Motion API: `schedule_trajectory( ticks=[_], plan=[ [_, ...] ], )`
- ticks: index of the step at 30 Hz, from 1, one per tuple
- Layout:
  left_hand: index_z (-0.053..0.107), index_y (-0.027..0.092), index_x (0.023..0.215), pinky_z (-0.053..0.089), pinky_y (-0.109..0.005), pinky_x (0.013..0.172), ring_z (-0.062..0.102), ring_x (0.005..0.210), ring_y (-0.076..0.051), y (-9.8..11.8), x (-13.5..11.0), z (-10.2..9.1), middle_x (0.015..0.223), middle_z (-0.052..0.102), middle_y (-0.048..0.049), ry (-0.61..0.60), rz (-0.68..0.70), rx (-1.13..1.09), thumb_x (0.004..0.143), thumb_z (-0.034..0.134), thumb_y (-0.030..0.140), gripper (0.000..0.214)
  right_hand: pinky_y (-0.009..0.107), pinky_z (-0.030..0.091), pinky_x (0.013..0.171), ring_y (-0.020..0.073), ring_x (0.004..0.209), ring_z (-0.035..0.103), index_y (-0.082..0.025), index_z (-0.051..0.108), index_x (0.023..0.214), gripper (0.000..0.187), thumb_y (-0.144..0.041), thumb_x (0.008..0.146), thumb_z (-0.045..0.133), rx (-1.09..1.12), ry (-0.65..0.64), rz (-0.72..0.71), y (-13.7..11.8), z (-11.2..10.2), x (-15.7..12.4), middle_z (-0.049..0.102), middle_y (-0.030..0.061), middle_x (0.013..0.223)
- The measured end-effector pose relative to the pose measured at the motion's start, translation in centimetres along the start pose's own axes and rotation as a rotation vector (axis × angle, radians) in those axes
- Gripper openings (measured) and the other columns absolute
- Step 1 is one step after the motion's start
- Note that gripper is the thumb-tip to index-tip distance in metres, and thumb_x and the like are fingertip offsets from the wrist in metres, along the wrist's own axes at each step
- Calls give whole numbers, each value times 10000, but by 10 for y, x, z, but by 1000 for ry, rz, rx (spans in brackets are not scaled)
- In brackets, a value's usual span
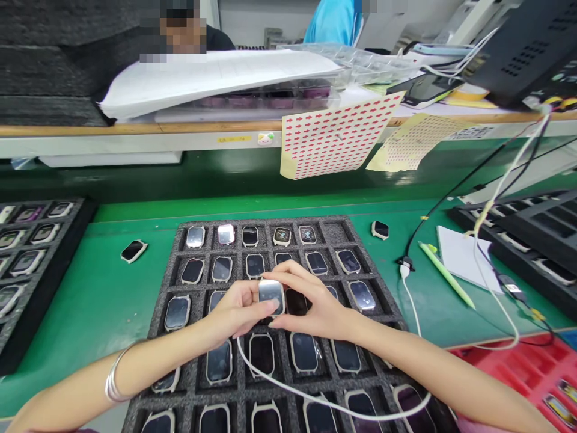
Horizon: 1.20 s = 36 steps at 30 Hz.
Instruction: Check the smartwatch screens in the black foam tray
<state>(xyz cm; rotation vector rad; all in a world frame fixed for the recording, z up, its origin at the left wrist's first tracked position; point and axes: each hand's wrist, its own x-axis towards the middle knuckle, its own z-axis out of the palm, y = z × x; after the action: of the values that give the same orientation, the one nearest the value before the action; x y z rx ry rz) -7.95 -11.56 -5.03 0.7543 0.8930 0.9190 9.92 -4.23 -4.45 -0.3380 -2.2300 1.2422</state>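
Silver square-faced watch (265, 289), gripped by the left hand (238, 308) and right hand (322, 302), could slip if the looping white cable (369, 417) snags.

Left grip (238, 308) and right grip (323, 305) around probable smartwatch (270, 291)

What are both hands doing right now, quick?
Left hand: closed, holding a watch, thumb on its screen.
Right hand: closed, fingers gripping the same watch by its edges.

single head view, near, forward and down over hands (321, 304)
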Motion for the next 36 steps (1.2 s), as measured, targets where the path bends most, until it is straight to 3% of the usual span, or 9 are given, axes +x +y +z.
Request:
schedule_trajectory(
  ticks=[2,6,11,15,20,26,28,31,36],
  plan=[
    [619,111,783,115,-156,282,166,272,-2,-1,0,-2,419,505,58,-82,-49,-93,807,655,372,265,371,449,889,208,1012,517,-184,529,1277,505,-324,822,697,62,20,63,-3,0,2,509,90,1086],
    [605,104,758,112,-150,245,164,261,7,-2,2,-4,657,710,-87,-145,-110,-289,852,582,348,263,322,480,794,164,869,551,-188,593,1199,333,-342,904,584,157,48,200,-4,0,4,552,74,1038],
    [644,98,814,102,-144,250,176,263,11,1,4,-3,748,744,-132,-163,-150,-371,865,566,316,237,281,485,738,147,809,572,-171,619,1158,350,-393,887,595,285,68,320,-4,1,5,572,71,1036],
    [644,110,807,102,-150,257,173,274,11,0,4,-4,740,741,-114,-182,-156,-384,844,603,308,205,265,491,707,141,779,586,-171,618,1159,366,-429,909,548,368,53,394,-8,1,6,598,63,1014],
    [621,107,793,118,-157,271,175,293,11,-1,1,-3,740,724,-109,-175,-116,-316,847,603,296,197,260,517,722,138,806,621,-191,610,1179,324,-359,903,585,490,31,344,-7,1,6,568,65,1080],
    [642,110,835,167,-162,305,262,305,4,-1,-4,0,673,694,-64,-123,58,-22,806,661,349,242,234,547,618,147,867,619,-241,549,1268,354,-261,916,574,559,-117,255,-8,-5,4,466,108,1297],
    [663,110,839,195,-170,322,307,320,-7,-1,-5,-1,694,704,-71,-161,107,62,784,678,383,279,300,554,727,167,925,610,-239,578,1239,337,-254,902,602,541,-143,190,-9,-8,5,495,105,1279],
    [689,124,863,223,-181,353,337,348,-19,0,-7,-3,705,703,-61,-220,104,131,768,690,415,306,424,465,928,218,1077,555,-227,634,1174,311,-277,869,657,485,-158,78,-11,-11,7,568,101,1188],
    [690,130,822,253,-185,378,357,364,-34,-1,-8,-3,646,674,-43,-244,83,110,758,695,430,307,449,424,958,223,1105,535,-233,647,1162,299,-271,866,663,499,-153,45,-12,-10,8,586,103,1147]
  ],
)
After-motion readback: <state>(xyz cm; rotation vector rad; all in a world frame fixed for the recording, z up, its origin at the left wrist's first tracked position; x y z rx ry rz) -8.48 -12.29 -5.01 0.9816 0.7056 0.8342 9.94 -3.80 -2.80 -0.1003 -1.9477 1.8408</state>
